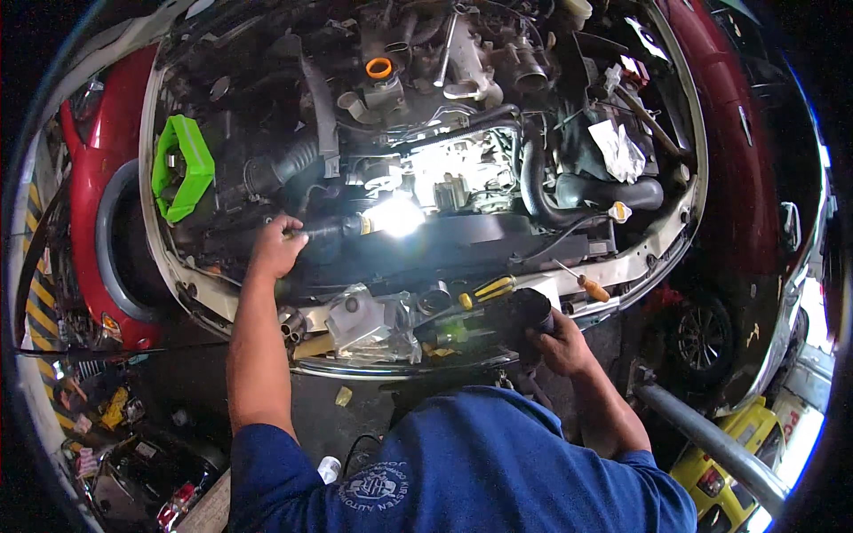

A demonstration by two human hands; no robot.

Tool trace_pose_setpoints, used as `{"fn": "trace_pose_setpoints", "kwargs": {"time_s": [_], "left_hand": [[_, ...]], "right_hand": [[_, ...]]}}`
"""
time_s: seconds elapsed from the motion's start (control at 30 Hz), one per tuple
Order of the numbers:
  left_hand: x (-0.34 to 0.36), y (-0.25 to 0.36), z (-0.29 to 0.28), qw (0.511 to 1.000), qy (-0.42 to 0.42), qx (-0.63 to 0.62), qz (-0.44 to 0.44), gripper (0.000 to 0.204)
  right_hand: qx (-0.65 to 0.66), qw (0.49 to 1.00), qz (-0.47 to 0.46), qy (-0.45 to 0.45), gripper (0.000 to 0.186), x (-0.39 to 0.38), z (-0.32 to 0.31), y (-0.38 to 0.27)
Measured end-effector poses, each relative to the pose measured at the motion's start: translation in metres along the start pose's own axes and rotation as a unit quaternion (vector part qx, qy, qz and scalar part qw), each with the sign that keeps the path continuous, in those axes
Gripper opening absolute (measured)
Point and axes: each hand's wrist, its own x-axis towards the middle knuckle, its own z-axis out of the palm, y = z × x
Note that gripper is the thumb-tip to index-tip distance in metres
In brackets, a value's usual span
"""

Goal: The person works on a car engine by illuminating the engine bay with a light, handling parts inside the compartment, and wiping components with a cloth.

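My left hand (278, 244) is closed around the dark handle of a lit work light (355, 224), over the front left of the engine bay. Its glaring head points to the right, over the bright metal engine parts (462, 169). At the front edge of the car, my right hand (562, 344) is closed on a black, round-ended cylindrical part (531, 313), whose kind I cannot make out. Beside that part lie a yellow-and-black screwdriver (487, 291) and, farther right, an orange-handled screwdriver (593, 288).
Clear plastic bags (364, 322) lie on the front edge. A bright green tray (184, 169) with metal parts stands at the left of the bay. A black hose (533, 173) curves down the right side, near white crumpled paper (617, 151). Red cars (124, 178) flank the bay.
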Motion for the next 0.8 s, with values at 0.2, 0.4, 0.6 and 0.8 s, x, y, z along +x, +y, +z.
{"fn": "trace_pose_setpoints", "kwargs": {"time_s": [0.2, 0.4, 0.6, 0.8], "left_hand": [[-0.005, -0.022, -0.004, 1.000, -0.005, 0.014, 0.015, 0.032], [0.005, -0.035, -0.004, 0.998, -0.048, -0.007, 0.033, 0.036], [0.011, -0.034, -0.007, 0.993, -0.114, 0.024, -0.009, 0.037], [0.016, -0.040, -0.003, 0.992, -0.123, 0.011, -0.019, 0.038]], "right_hand": [[0.044, 0.998, 0.024, -0.032, 0.039, 0.001, 0.007, -0.005], [0.031, 0.998, 0.038, -0.037, 0.047, -0.002, 0.006, -0.009], [-0.014, 0.999, 0.026, -0.039, 0.048, -0.003, 0.004, -0.002], [-0.004, 0.998, 0.003, -0.055, 0.050, 0.000, 0.001, 0.017]]}}
